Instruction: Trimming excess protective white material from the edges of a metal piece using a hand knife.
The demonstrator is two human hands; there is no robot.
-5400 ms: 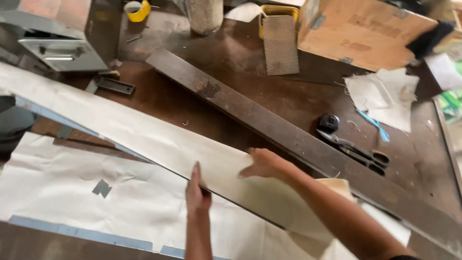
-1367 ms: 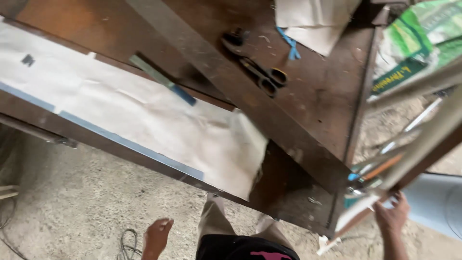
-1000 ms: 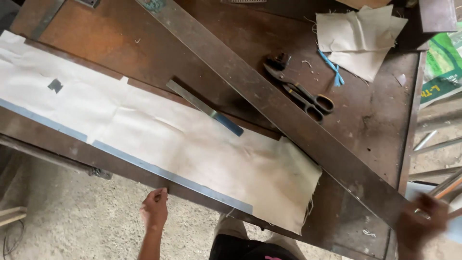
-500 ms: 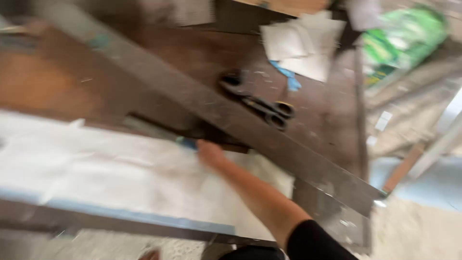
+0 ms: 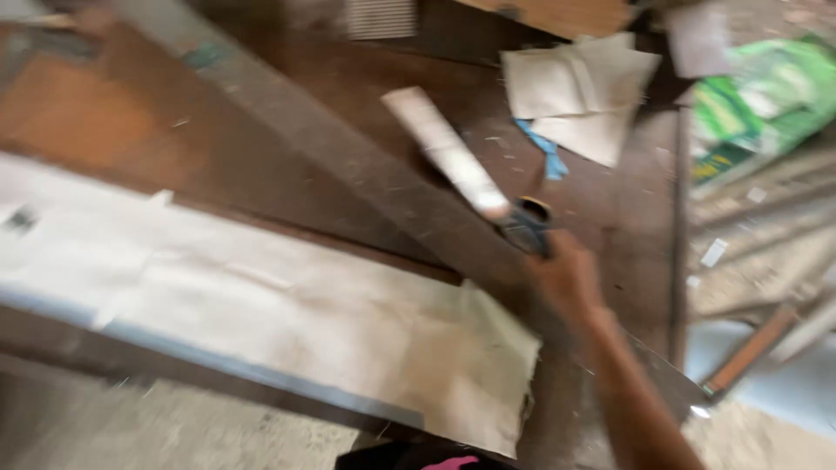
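My right hand (image 5: 566, 280) is closed around the dark blue handle of a long flat pale tool (image 5: 448, 152), which sticks up and to the left over the table. The hand is above the lower end of a long grey metal bar (image 5: 348, 165) that lies diagonally across the brown table (image 5: 113, 130). A large cream cloth (image 5: 261, 305) with a blue-grey edge strip is spread along the table's near side, left of the hand. The picture is blurred by motion. My left hand is out of view.
Folded cream cloth pieces (image 5: 583, 87) with a blue strip (image 5: 544, 152) lie at the back right. A green bag (image 5: 766, 96) lies beyond the table's right edge. A cardboard box (image 5: 557, 13) stands at the far edge. Concrete floor (image 5: 131, 435) shows below.
My right hand reached to the flat tool lying on the cloth and has lifted it to the right, over the bar. My left hand, earlier below the table edge, has left the view.
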